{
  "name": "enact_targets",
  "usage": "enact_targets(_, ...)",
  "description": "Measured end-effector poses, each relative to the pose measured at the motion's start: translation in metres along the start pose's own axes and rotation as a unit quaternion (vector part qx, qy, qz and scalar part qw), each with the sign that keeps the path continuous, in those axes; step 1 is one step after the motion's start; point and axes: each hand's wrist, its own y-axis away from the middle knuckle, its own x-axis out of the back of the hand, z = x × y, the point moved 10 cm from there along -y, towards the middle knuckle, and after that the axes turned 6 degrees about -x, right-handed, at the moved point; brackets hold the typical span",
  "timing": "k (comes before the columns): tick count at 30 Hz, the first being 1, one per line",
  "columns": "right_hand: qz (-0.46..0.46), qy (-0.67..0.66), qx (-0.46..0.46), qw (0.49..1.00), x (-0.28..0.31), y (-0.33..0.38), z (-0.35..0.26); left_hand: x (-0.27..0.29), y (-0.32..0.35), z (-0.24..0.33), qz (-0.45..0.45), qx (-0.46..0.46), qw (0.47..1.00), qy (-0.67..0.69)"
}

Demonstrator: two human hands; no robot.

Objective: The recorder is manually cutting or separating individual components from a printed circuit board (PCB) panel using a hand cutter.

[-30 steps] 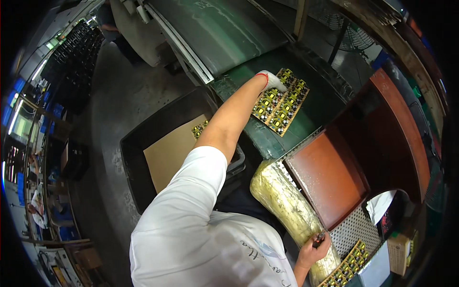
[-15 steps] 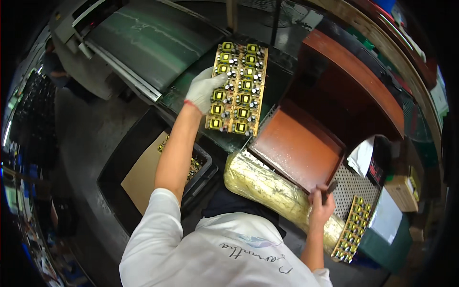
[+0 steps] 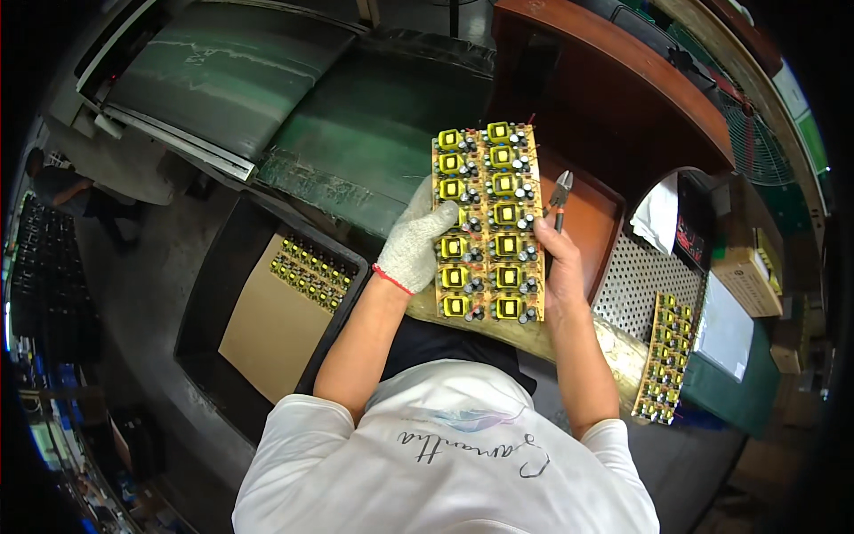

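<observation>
A circuit board panel (image 3: 483, 233) with two columns of yellow transformers and small capacitors is held up in front of my body, component side showing. My left hand (image 3: 416, 238), in a white glove with a red cuff edge, grips its left edge, thumb over the front. My bare right hand (image 3: 564, 267) is closed around a pair of diagonal cutters (image 3: 559, 198), their jaws pointing up beside the panel. The right thumb also rests at the panel's right edge; the other fingers are partly hidden.
Behind the panel stands a reddish-brown tray (image 3: 594, 214) with a tall back. A second board panel (image 3: 665, 356) lies on the right, near a perforated metal plate (image 3: 636, 278). At left, a black bin (image 3: 212, 307) holds cardboard and another board panel (image 3: 311, 272). A green conveyor belt (image 3: 356, 133) lies ahead.
The panel has come nearer and to the right in my left hand. My right hand has risen with the cutters from the tray's near edge to the panel's right edge.
</observation>
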Motion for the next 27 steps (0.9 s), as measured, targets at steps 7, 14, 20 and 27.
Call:
enact_targets(7,-0.004,0.131,0.061,0.989,-0.028,0.031,-0.047,-0.017,0.006,-0.020,-0.019,0.176,0.984,-0.015)
enact_targets(14,-0.117,0.217,0.067,0.967,-0.068,0.028,-0.038,-0.015,0.000,-0.040,-0.001,0.139,0.973,0.186)
enact_targets(20,0.027,0.565,0.202,0.800,-0.026,0.022,-0.055,0.001,-0.001,-0.028,-0.036,0.079,0.964,0.252)
enact_targets(27,0.010,0.734,0.283,0.617,-0.005,0.048,-0.038,0.011,-0.001,-0.043,-0.047,0.050,0.949,0.306)
